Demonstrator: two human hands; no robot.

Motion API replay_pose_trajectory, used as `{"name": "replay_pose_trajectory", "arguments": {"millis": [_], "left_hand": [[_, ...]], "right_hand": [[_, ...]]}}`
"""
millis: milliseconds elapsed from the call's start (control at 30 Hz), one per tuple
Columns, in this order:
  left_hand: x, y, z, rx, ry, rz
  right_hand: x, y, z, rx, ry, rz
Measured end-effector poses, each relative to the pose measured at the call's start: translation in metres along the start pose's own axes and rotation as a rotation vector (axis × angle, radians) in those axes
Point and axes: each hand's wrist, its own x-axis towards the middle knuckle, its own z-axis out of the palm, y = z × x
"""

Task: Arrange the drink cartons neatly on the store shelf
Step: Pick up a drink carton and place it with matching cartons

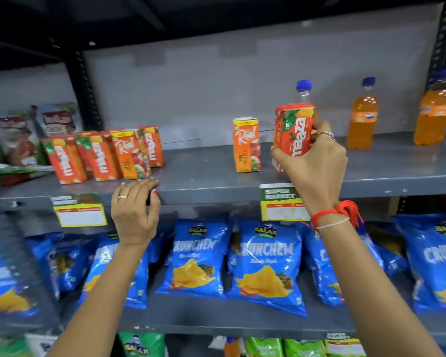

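My right hand (317, 161) grips a red-orange Maaza carton (292, 130), held upright just above the grey shelf (206, 176). A second carton shows partly beneath it, hidden by my hand. An orange Real apple carton (246, 145) stands alone to its left. Further left, a group of cartons (102, 155) stands together: three Maaza cartons and one Real carton, leaning slightly. My left hand (135, 210) rests with its fingertips on the shelf's front edge, just below that group, holding nothing.
Three orange drink bottles (362, 117) with blue caps stand at the back right of the shelf. Packets (23, 143) lie at the far left. Blue Crunchem chip bags (198, 258) fill the shelf below. Price tags (80, 212) hang from the shelf edge.
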Motion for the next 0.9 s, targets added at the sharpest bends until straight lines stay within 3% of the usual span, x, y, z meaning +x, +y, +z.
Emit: {"name": "replay_pose_trajectory", "arguments": {"millis": [267, 533, 800, 900], "left_hand": [[0.003, -0.076, -0.02, 0.002, -0.089, 0.073], [0.004, -0.116, -0.012, -0.02, -0.004, 0.164], [0.004, -0.121, -0.002, -0.019, 0.099, 0.196], [0.003, -0.122, -0.001, -0.011, 0.096, 0.209]], "right_hand": [[-0.042, -0.079, 0.085, -0.034, -0.152, 0.002], [-0.062, -0.125, 0.155, -0.095, -0.312, 0.057], [-0.069, -0.133, 0.175, -0.14, -0.301, 0.088], [-0.08, -0.137, 0.177, -0.14, -0.148, -0.011]]}}
